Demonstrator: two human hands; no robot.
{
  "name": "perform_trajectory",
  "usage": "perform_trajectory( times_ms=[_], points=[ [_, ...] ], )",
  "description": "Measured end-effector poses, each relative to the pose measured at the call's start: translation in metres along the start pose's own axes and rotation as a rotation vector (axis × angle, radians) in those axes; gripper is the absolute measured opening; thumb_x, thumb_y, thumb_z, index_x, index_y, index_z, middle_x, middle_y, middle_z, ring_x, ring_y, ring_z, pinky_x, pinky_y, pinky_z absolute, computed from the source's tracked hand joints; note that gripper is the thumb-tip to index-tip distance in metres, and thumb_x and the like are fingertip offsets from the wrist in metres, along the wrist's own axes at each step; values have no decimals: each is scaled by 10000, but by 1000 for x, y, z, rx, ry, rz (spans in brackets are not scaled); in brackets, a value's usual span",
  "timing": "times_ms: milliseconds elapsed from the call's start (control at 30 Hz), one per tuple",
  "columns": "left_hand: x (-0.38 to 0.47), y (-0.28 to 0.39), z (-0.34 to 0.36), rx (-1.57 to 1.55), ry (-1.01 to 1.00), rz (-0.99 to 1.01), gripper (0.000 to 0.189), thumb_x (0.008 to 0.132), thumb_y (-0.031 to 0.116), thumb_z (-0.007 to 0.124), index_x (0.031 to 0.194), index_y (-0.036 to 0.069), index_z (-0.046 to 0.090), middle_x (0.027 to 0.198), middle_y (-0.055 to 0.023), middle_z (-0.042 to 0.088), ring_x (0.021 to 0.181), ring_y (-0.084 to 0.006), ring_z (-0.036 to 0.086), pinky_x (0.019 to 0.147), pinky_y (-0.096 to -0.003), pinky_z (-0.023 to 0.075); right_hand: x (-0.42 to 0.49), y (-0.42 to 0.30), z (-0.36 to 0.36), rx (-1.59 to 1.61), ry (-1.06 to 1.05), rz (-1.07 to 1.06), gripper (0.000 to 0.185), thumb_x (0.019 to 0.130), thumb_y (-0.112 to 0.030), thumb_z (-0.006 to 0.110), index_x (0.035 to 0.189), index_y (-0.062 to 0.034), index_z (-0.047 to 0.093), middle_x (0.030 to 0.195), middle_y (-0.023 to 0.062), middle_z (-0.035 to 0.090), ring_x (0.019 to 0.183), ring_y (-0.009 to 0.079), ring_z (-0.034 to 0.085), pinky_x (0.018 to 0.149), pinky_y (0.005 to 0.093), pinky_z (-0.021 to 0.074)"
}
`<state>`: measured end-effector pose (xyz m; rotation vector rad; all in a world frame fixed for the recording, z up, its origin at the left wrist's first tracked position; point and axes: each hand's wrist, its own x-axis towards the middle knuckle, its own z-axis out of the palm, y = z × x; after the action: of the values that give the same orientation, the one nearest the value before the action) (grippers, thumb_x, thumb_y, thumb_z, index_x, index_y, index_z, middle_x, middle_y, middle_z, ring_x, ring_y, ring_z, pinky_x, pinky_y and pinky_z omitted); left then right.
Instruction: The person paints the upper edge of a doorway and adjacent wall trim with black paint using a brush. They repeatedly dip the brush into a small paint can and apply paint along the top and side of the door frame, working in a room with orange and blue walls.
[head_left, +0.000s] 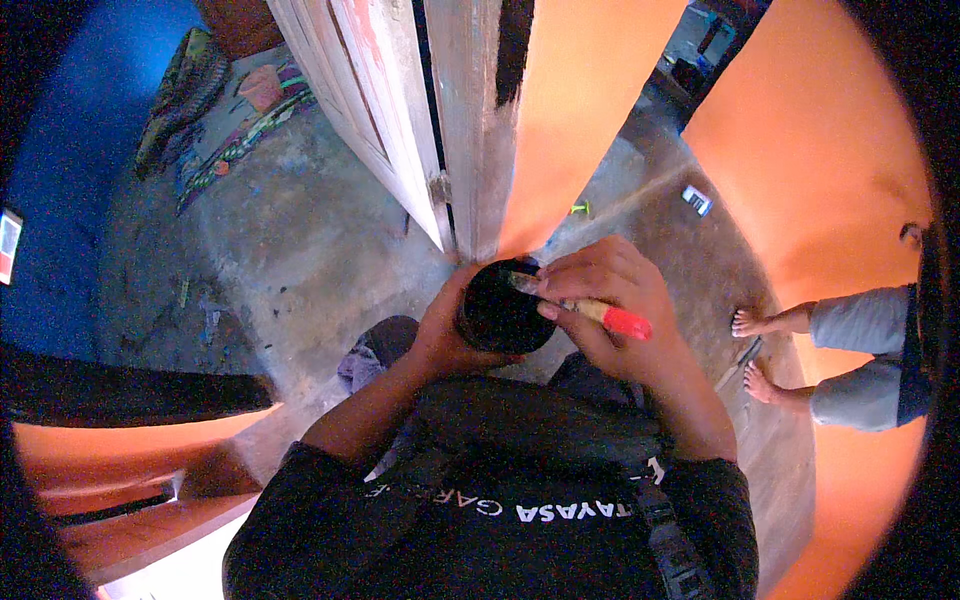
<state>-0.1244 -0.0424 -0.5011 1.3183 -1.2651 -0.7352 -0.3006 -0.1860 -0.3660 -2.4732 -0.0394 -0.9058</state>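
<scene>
My left hand (442, 330) is wrapped around a dark round container (506, 307) from its left and near side. Between the thumb and fingers of my right hand (600, 292) is a paintbrush (600, 311) with a red-tipped wooden handle, angled so its bristle end lies over the container's mouth. The inside of the container looks black, and its contents cannot be made out. Just beyond the container stand a wooden door frame (472, 150) and a pale, worn door (367, 90), with an orange wall beside the frame.
Another person's bare feet (761, 382) and grey trouser legs show at the right. A phone-like device (697, 200) lies on the concrete floor (300, 247). A patterned mat (247, 139) and a dark cloth heap (180, 97) are at upper left. A small yellow-green object (580, 208) lies near the wall.
</scene>
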Motion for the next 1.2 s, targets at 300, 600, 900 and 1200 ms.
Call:
perform_trajectory(
  times_ms=[300, 600, 900, 1200],
  points=[
    [-22, -73, 23, -160, 59, -213, 1176, 497, 357, 1022, 1437, 39, 392, 1348, -133, 585, 1268, -280, 571, 1104, -414, 440, -39, 13, 1, 173, 68, 60, 305, 729, -41, 844, 971, -118, 676, 993, 93, 731, 860, 264, 686, 746, 385, 523],
    [-79, -174, 35, 279, 79, -210, 1170, 498, 286, 1024, 1440, 35, 377, 1387, -145, 543, 1275, -282, 562, 1110, -423, 443, -79, 43, 28, 697, 81, 485, 272, 777, 31, 810, 990, -62, 670, 1034, 128, 707, 968, 252, 691, 844, 384, 557],
    [-48, -74, 50, 77, 142, -203, 1206, 513, 126, 1015, 1480, 34, 300, 1419, -179, 502, 1284, -294, 555, 1077, -438, 488, -78, 57, 8, 971, 273, 506, 311, 772, 25, 819, 1022, -65, 659, 1035, 148, 711, 987, 300, 693, 839, 424, 560],
    [-23, -73, 72, 254, 129, -222, 1206, 559, 280, 1012, 1493, 40, 286, 1481, -113, 464, 1254, -238, 568, 1099, -395, 447, -99, 81, 1, 653, 235, 241, 322, 777, -47, 835, 1037, -128, 663, 1008, 131, 733, 866, 300, 712, 731, 418, 544]
  ],
)
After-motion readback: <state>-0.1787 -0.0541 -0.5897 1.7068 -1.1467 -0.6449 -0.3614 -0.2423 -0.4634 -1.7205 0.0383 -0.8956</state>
